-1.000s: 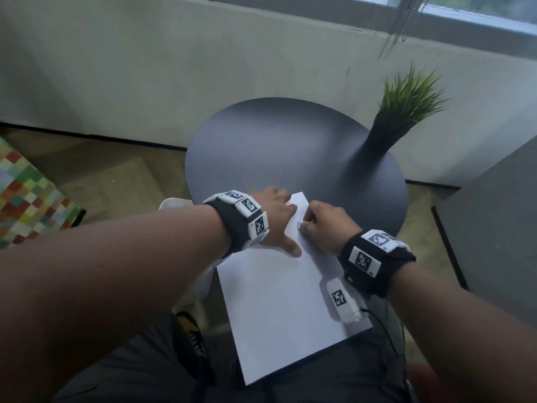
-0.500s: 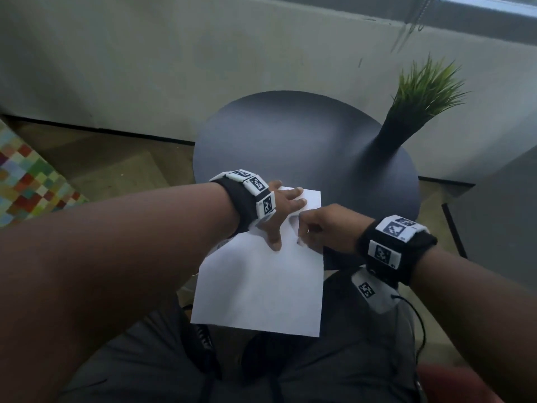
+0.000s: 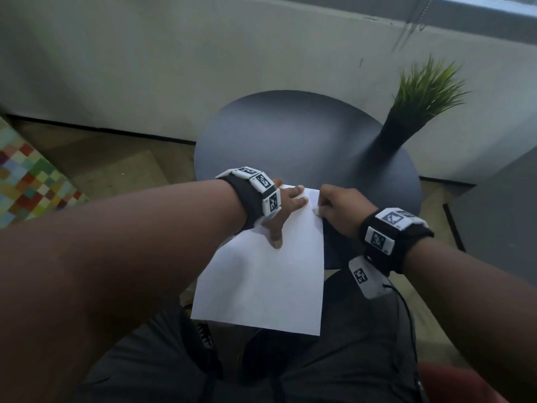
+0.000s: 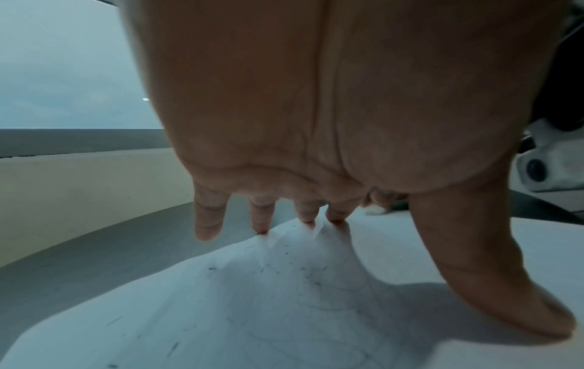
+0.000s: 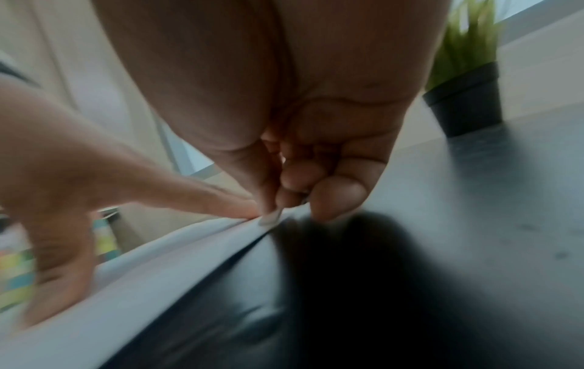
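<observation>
One sheet [image 3: 261, 286] is pinned flat by the left hand [image 3: 286, 205]. Its far corner alongside is pinched by the right hand [image 3: 338, 209].

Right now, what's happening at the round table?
A person is working a white sheet at the near edge of the round dark table. The left hand presses straight fingertips on the sheet's far end; the right hand, fingers curled, pinches its right edge near the far corner. Much of the sheet overhangs toward the person's lap. A potted grass plant stands untouched at the table's far right.
</observation>
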{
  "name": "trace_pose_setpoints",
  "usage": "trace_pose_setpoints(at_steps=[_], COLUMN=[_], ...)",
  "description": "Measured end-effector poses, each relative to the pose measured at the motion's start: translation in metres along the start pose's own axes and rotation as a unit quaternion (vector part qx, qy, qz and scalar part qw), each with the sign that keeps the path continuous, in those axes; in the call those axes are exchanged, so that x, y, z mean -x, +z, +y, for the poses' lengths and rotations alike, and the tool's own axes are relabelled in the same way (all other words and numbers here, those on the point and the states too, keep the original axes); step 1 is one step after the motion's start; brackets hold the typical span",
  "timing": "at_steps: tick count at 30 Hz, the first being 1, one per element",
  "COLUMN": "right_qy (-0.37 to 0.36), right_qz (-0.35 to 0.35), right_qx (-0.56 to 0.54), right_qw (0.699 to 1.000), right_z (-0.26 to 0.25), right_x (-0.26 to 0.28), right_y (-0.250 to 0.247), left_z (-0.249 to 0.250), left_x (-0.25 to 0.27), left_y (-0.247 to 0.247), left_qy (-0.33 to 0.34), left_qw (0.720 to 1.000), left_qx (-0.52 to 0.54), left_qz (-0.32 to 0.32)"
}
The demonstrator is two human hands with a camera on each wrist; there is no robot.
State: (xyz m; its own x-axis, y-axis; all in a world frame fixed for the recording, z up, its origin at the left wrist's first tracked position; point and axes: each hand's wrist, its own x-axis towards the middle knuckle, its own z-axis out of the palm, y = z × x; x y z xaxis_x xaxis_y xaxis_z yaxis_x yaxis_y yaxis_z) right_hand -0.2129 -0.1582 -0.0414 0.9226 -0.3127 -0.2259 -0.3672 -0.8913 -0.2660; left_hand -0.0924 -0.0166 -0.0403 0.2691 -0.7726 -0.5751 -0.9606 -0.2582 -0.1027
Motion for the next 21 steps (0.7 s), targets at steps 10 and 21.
trace_pose_setpoints(at_steps=[10, 21], right_qy=[-0.006, -0.051], right_qz=[0.005, -0.013], right_qx=[0.025, 0.029], right_qw=[1.000, 0.998], right_z=[-0.018, -0.036], right_x=[0.004, 0.012], right_y=[0.000, 0.010], left_z=[-0.001, -0.009], left_x=[-0.002, -0.011], left_y=[-0.002, 0.004], left_qy=[-0.005, -0.004], left_qw=[1.000, 0.999], left_qx=[0.013, 0.035], left_qz=[-0.011, 0.012])
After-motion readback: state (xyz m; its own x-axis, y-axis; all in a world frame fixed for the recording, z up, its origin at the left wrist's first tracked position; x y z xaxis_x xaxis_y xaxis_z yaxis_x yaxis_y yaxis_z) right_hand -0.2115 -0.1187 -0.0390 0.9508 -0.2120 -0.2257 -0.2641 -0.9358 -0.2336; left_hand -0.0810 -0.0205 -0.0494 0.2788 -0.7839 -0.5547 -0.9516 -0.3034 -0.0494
